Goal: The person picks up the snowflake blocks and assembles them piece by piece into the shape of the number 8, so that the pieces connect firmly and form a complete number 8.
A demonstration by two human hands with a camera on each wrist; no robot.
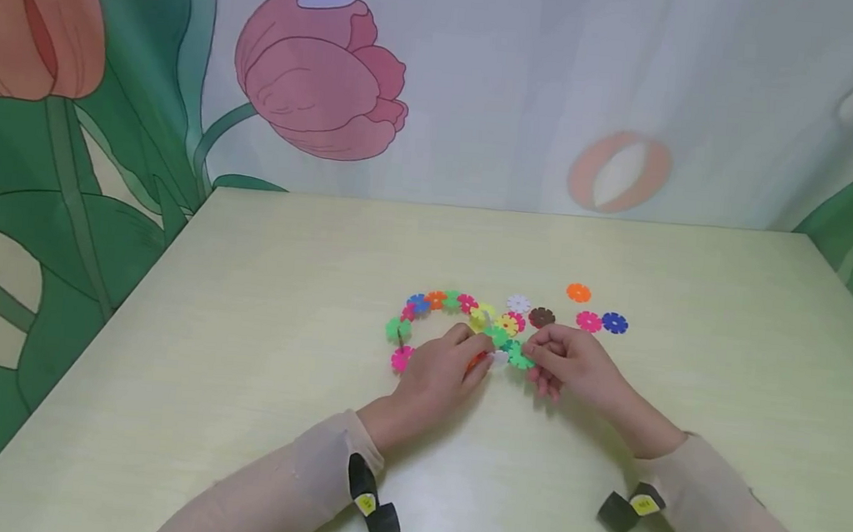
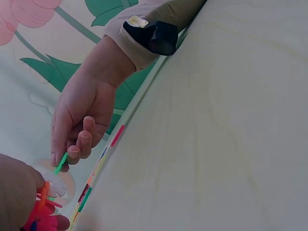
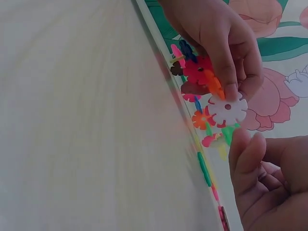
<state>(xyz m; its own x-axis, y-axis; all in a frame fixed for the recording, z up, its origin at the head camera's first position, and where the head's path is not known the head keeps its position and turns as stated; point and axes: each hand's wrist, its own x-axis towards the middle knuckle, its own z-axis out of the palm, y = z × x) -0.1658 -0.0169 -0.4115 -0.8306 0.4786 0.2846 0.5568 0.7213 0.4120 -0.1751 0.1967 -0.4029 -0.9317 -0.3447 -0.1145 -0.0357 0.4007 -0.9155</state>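
Note:
A curved chain of interlocking plastic snowflake discs [image 1: 436, 300] in several colours lies above the tabletop's middle. My left hand [image 1: 442, 369] grips the chain near one end, where an orange disc [image 3: 213, 83] joins a white disc [image 3: 227, 113]. Between thumb and index finger, my right hand [image 1: 576, 365] pinches a green disc [image 1: 520, 356], close beside that white one. In the left wrist view, the green disc [image 2: 61, 162] appears edge-on at the right fingertips. Whether it touches the white disc is hard to tell. My left fingers hide part of the chain.
Loose discs lie behind my right hand: brown [image 1: 542, 317], white [image 1: 519, 304], orange [image 1: 578, 293], pink [image 1: 589, 321] and blue [image 1: 615, 323]. The pale table [image 1: 272, 312] reaches back to a flower-printed curtain [image 1: 485, 95].

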